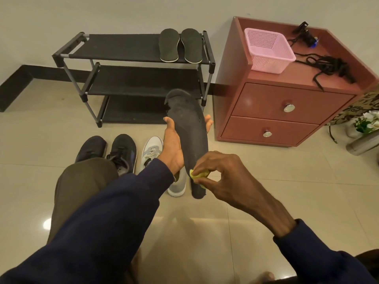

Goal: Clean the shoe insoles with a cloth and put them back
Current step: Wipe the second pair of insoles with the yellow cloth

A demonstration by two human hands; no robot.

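Insole (190,130), long axis pointing away, is gripped mid-length by left hand (174,146); yellow cloth (198,174) is pinched at its near end by right hand (221,177).

- Dark grey insole (188,128): held in the left hand (173,148), toe end raised and away.
- Yellow cloth (198,174): bunched, pinched in the right hand (221,177) against the heel end of the insole.
- Two dark insoles (169,46): laid side by side on the top shelf of the rack (123,47).
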